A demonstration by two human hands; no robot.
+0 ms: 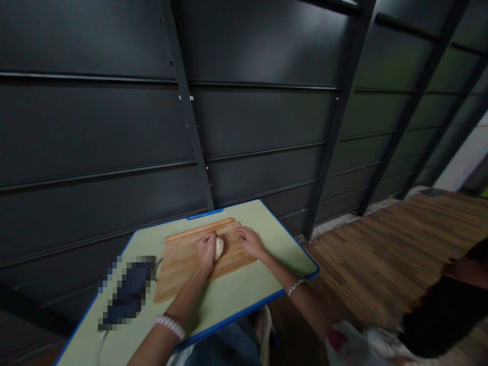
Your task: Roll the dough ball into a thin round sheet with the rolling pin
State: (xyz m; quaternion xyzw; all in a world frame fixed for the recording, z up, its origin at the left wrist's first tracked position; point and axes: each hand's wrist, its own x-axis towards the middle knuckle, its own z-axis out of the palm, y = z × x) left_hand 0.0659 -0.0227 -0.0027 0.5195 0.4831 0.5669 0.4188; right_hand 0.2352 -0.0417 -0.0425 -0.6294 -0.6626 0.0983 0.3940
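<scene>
A pale, rounded lump of dough (218, 248) lies on a wooden board (175, 269). My left hand (207, 249) is closed, its curled fingers against the dough's left side and covering part of it. My right hand (249, 240) rests on the right end of the board, fingers stretched out and apart from the dough. Along the board's far edge lies a slim wooden rolling pin (200, 230), which neither hand touches.
The board sits on a pale green table (293, 244) with a blue rim. At its left is a pixelated dark object (129, 292) with a cable. Dark metal shelving (267, 122) stands behind. Another person's dark clothing (442, 315) shows at lower right, above the wooden floor (366, 249).
</scene>
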